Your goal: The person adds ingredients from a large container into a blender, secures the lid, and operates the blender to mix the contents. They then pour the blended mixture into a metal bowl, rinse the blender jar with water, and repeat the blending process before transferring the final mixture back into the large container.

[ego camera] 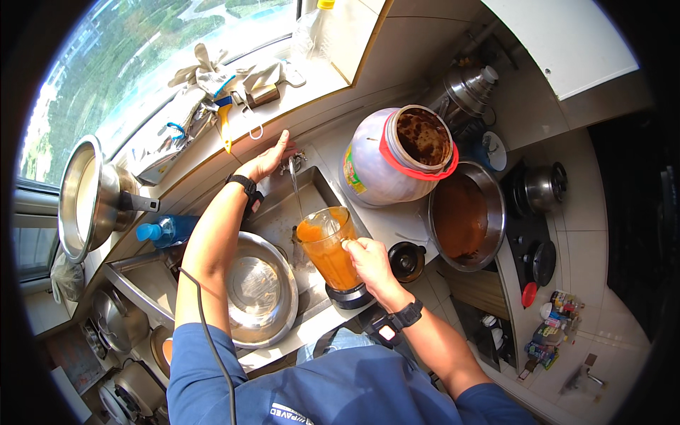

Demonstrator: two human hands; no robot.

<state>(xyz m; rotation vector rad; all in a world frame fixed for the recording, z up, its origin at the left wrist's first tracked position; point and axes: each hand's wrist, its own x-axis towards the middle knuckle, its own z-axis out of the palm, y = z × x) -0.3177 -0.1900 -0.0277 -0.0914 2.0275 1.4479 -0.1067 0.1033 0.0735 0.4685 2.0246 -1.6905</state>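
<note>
My right hand [369,260] grips the handle of a blender jug [330,260] coated with orange-brown residue or liquid, tilted over the sink's edge. Water runs from the faucet [293,158] in a thin stream towards the jug's mouth. My left hand [271,156] reaches to the faucet, fingers stretched out; whether it touches the tap is hard to tell. A large plastic jar [372,159] with a red rim band and dark residue inside leans on the counter. Beside it a steel basin [502,212] holds reddish-brown liquid. Another steel basin [289,297] lies at the sink's left part.
A black round lid [406,261] lies on the counter's edge right of the jug. A blue bottle [172,229] stands behind my left arm. Steel pans [98,202], gloves [199,69] and a yellow-handled tool [225,127] are along the window ledge. A cable crosses my left upper arm.
</note>
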